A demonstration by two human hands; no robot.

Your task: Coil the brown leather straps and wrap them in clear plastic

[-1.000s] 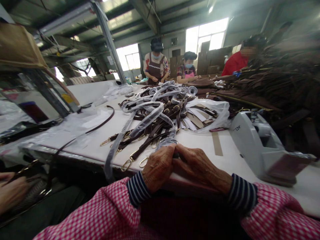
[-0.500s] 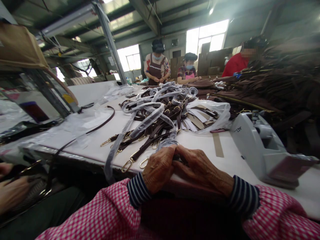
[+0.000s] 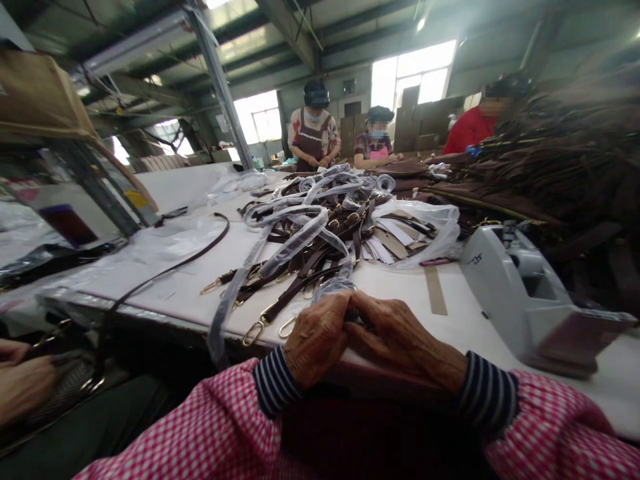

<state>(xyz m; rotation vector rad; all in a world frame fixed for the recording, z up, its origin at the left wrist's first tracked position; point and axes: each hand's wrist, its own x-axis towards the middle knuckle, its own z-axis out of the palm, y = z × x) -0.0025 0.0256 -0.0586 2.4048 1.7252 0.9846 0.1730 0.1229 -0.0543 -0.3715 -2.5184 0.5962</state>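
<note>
At the table's front edge, my left hand [image 3: 320,338] and my right hand [image 3: 403,333] meet, their fingers curled inward and closed. They grip a strap in a clear plastic sleeve [image 3: 334,287], whose coiled part shows just beyond my knuckles. From there the sleeved strap runs up into the heap. My fingertips are mostly hidden behind the backs of my hands. Left of my left hand, a gold snap hook [image 3: 253,332] on a dark brown strap [image 3: 285,295] lies by the edge. A pile of brown straps [image 3: 320,230] with gold buckles spreads ahead.
A grey tape dispenser [image 3: 520,300] stands right, near a beige strip [image 3: 436,290]. An open plastic bag [image 3: 440,223] holds paper and brown strips. Brown goods [image 3: 575,153] are heaped far right. At left, a co-worker's hands [image 3: 25,380] hold a strap. Several people work beyond the table.
My hands stay in nearly the same place and pose. At the left, the co-worker's hands and the strap hardware there have shifted slightly downward.
</note>
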